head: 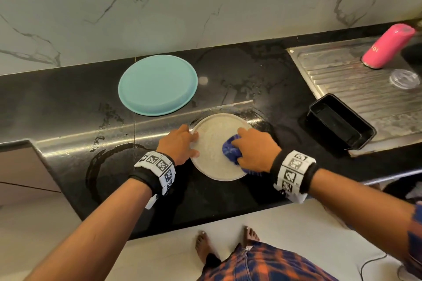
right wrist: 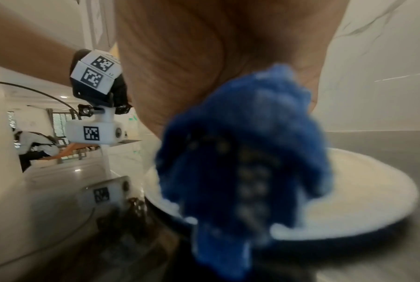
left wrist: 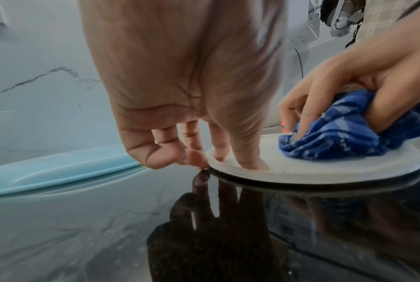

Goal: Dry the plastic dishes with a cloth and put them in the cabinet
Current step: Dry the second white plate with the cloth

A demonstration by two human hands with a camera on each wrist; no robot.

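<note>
A cream speckled plastic plate lies flat on the black counter near its front edge. My left hand holds the plate down at its left rim, thumb and a fingertip pressing on the plate, other fingers touching the counter. My right hand grips a bunched blue checked cloth and presses it on the plate's right half; the cloth shows clearly in the left wrist view and blurred in the right wrist view. A light blue plate lies upside down behind, nearer the wall.
The black counter is wet in patches. To the right a steel draining board holds a pink bottle and a clear lid. A black rectangular container sits at its near edge. A marble wall stands behind.
</note>
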